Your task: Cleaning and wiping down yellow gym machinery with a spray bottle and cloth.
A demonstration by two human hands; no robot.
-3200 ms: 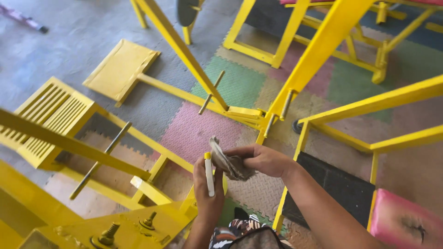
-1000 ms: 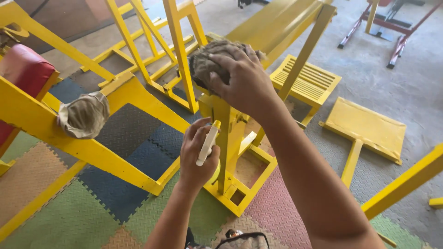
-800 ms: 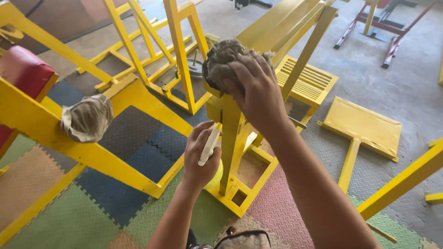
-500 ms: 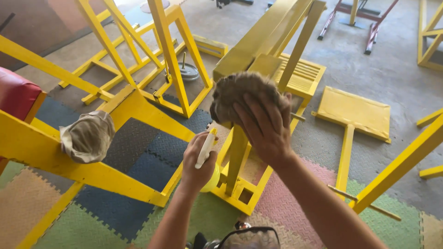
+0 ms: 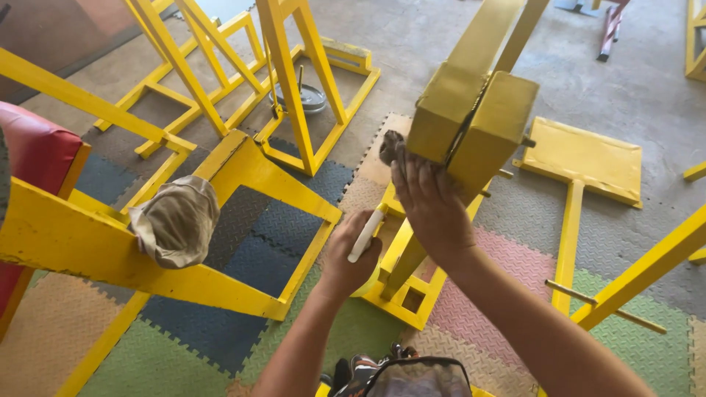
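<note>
A: Where is the rag against the yellow beam [image 5: 471, 110]?

B: The rag [image 5: 390, 147] is pinched between the right hand [image 5: 434, 206] and the beam's left face, just under its blocky near end. Only a dark, crumpled bit shows above the fingertips. The hand lies flat, fingers spread and pointing up along the metal, pressing the cloth there.

A: Which way does the beam run?

B: Its long axis climbs from the foot on the floor mats, up and away toward the top of the view, and the square end points back at the camera.

A: And the left hand?

B: The left hand [image 5: 351, 254] is lower, left of the beam's post, fist closed around a spray bottle [image 5: 365, 235]. The white neck and trigger stick up and tilt toward the beam; a yellow body peeks out under the fist.

A: Anything else near the beam?

B: A tan cap [image 5: 179, 220] hangs on a slanted yellow frame well to its left, beside a red pad [image 5: 33, 154].
</note>
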